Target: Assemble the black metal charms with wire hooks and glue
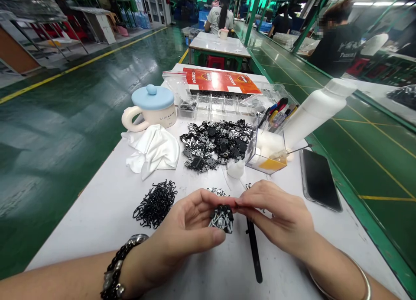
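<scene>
1. Left hand (172, 231). Its fingers are clamped on a black-and-silver part (222, 220), the thumb along the near side and the other fingers behind the far side; the part is held above the tabletop (208, 269).

2. Right hand (282, 217). The tips of thumb and forefinger are together, close to the left forefinger's tip; a dark speck shows there, too small to identify.

3. Governing relation. The part lies just left of the right fingertips and slightly nearer the person, its right edge uncovered on their side. Whether they touch it cannot be told. The left hand is nearer, since it bears the part.

4. Axis. The part is compact, silver face upward. Its longer side seems to run from the left thumb towards the far fingers, though foreshortening leaves this uncertain.

5. Below the right fingers. A slim black strip (255, 254) lies on the tabletop, its long axis running from beneath the fingertips towards the person, slanting slightly right.

6. Beyond the fingers. A heap of similar parts (217, 142) lies ahead of both hands; a pile of black hooks (156, 204) lies to the left of the left fingers.
</scene>
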The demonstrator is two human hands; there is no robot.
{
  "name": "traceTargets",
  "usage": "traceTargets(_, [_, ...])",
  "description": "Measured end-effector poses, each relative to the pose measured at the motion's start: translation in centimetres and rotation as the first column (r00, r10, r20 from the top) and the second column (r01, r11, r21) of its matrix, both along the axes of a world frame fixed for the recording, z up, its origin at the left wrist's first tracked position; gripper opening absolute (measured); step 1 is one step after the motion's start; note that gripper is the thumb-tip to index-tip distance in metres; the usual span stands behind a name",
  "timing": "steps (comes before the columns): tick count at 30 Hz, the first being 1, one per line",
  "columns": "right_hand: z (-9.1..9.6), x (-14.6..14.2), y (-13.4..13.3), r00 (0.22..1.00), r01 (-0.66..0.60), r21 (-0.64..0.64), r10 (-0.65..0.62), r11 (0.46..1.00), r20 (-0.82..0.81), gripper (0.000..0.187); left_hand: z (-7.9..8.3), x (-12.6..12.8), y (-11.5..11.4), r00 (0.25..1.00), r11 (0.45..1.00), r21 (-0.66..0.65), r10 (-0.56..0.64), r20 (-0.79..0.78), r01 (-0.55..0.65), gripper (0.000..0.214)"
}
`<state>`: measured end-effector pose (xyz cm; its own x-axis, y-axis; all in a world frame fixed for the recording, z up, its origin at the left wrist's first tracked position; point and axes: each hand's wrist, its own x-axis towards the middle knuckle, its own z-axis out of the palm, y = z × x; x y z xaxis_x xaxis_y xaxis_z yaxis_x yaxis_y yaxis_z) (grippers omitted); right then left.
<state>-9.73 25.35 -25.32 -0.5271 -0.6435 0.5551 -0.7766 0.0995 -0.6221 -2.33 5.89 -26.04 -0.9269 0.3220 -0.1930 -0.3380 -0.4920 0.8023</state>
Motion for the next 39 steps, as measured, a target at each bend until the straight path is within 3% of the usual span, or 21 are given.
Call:
traceTargets(5, [-0.3, -0.1, 0.2, 0.988, 0.026, 0.03, -0.021, 0.999, -0.152, 0.027, 0.0, 0.0, 0.0, 1.0, 1.0, 0.02, -0.014, -0.006, 0.014, 0.035])
traceTargets(10, [-0.5, -0.4, 0.8, 0.943, 0.003, 0.137, 0.043, 0.991, -0.331, 0.035, 0.1, -0.1, 0.0, 0.998, 0.998, 0.051, -0.032, 0.049, 0.029, 0.031])
traceTargets(14, [-0.3, -0.5, 1.1, 0.912, 0.019, 0.197, 0.063, 0.98, -0.404, 0.035, 0.0, 0.2, 0.1, 0.999, 0.999, -0.002, -0.033, 0.021, 0.033, 0.033])
traceTargets(18, [0.7, -0.2, 0.8, 0.962, 0.04, 0.109, -0.008, 0.993, -0.273, 0.024, 0.2, 0.6, 0.2, 0.999, 0.977, -0.211, 0.024, -0.027, -0.029, 0.026])
traceTargets(20, [0.9, 0.2, 0.6, 0.997, 0.03, 0.009, -0.029, 1.0, -0.077, 0.022, 0.4, 0.8, 0.3, 0.997, 0.928, -0.364, 0.066, -0.04, -0.076, 0.025])
traceTargets(22, [0.8, 0.7, 0.3, 0.983, 0.045, -0.1, -0.027, 0.994, 0.179, 0.02, 0.4, 0.8, 0.3, 0.993, 0.863, -0.491, 0.087, -0.081, -0.115, 0.026])
traceTargets(25, [0.1, 1.5, -0.2, 0.843, 0.149, -0.146, -0.049, 0.978, 0.536, 0.012, 0.2, 0.8, 0.4, 0.987, 0.798, -0.588, 0.058, -0.148, -0.135, 0.027])
traceTargets(29, [-0.9, 2.0, -1.1, 0.591, 0.194, -0.092, -0.042, 0.977, 0.806, 0.006, -0.1, 0.8, 0.5, 0.98, 0.787, -0.598, 0.038, -0.197, -0.151, 0.028])
traceTargets(35, [-1.7, 1.8, -1.6, 0.28, 0.151, -0.16, 0.113, 0.976, 0.953, 0.009, 0.1, 0.7, 0.5, 0.978, 0.796, -0.586, 0.038, -0.205, -0.154, 0.029])
traceTargets(39, [-1.7, 1.6, -1.5, 0.22, 0.165, -0.188, 0.15, 0.968, 0.964, 0.009, 0.3, 0.5, 0.5, 0.969, 0.793, -0.583, 0.036, -0.245, -0.176, 0.029])
